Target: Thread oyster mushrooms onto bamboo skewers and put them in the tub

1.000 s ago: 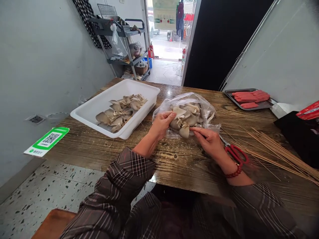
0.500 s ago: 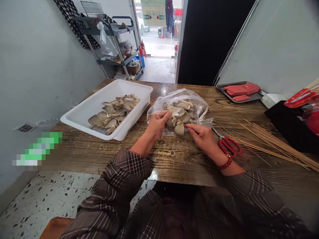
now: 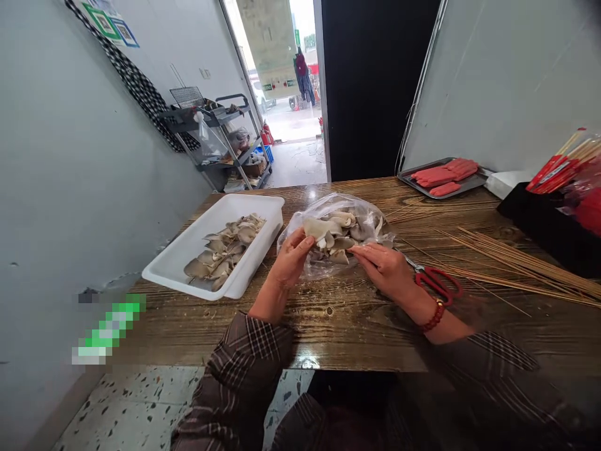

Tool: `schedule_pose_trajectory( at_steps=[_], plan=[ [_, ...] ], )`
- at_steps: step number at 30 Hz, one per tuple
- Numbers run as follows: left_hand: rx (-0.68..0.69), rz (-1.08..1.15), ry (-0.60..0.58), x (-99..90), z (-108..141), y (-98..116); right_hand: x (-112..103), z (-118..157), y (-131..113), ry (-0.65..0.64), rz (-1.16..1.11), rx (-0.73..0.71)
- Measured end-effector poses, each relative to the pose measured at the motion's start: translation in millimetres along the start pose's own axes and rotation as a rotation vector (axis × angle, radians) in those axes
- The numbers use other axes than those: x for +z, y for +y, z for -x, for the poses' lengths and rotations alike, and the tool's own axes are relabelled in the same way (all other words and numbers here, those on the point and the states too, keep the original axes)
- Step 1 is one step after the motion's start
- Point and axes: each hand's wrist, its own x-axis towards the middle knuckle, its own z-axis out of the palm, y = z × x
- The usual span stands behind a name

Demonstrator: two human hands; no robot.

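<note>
My left hand is closed in a pinch on a pale grey oyster mushroom, above the front of a clear plastic bag of more oyster mushrooms. My right hand is closed too, its thumb and fingertips pressed together at the edge of the mushrooms; what lies between them is too small to make out. Scissors with red handles lie just beyond my right hand, partly hidden by it. To the left, a white plastic tub holds a pile of oyster mushrooms.
Long bamboo skewers are spread over the right of the wooden table. Behind them sits a dark tray of reddish-pink sticks. A black holder with red-wrapped sticks stands at far right. A trolley is beyond the table.
The view has tilted up, so the table sits lower in it. My left hand's mushroom is raised a little over the bag, and the mushroom at my right fingertips has turned.
</note>
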Motion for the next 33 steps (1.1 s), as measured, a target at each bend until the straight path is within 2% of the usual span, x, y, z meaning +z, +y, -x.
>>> schedule_pose_trajectory(
  at_steps=[3,8,13,15,18,20,22,24,27,33],
  plan=[
    [-0.031,0.046,0.049,-5.3,-1.7,-1.8,-0.6,-2.5,-2.0,0.034,-0.129,0.104],
    [-0.111,0.153,0.103,-9.6,-5.7,-1.2,-1.4,-8.6,3.0,0.096,-0.453,0.422],
    [-0.152,0.14,0.097,-7.2,-6.2,-3.3,-3.2,-7.8,11.3,0.108,-0.591,0.529],
    [-0.158,0.078,0.078,-5.0,-5.1,-8.5,-6.8,-6.1,12.3,0.095,-0.534,0.504],
    [-0.167,-0.015,0.02,0.3,-1.7,-20.1,-13.6,-2.9,9.9,0.07,-0.323,0.408],
    [-0.195,-0.081,-0.06,4.8,1.0,-27.7,-16.4,-1.3,5.6,0.071,-0.204,0.354],
    [-0.243,-0.121,-0.144,8.8,2.7,-33.3,-17.0,-1.9,-0.6,0.097,-0.132,0.346],
    [-0.267,-0.156,-0.141,11.6,3.1,-36.6,-16.2,-6.7,-9.0,0.124,-0.085,0.345],
    [-0.266,-0.186,-0.178,13.5,2.5,-39.4,-13.5,-24.9,-27.7,0.072,-0.037,0.258],
    [-0.26,-0.162,-0.18,16.1,2.9,-45.0,7.2,-89.6,-76.7,-0.159,0.137,-0.089]
  ],
)
